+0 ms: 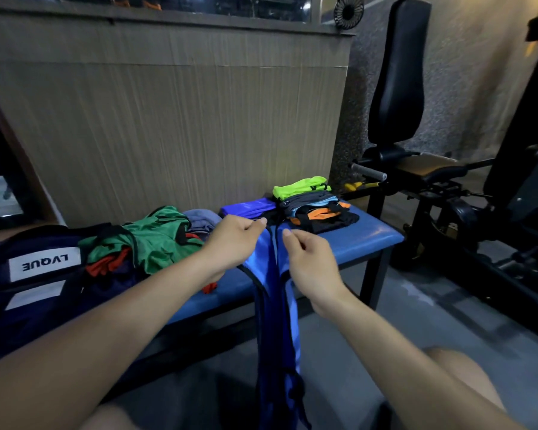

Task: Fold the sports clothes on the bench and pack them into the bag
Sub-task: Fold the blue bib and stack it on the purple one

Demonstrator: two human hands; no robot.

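While left hand [233, 240] pinches blue vest [275, 305], right hand [311, 262] hovers half-curled

Dim indoor light, cool bluish cast. Brightest patch: soft glow on wall panel [168, 125] just above the bench [364, 240]. Faint sheen on the bench pad's right end. Deep shadow under the bench. Wide-angle bowing toward frame edges. Motion blur streaks the wall panel; 2 forearms soft.
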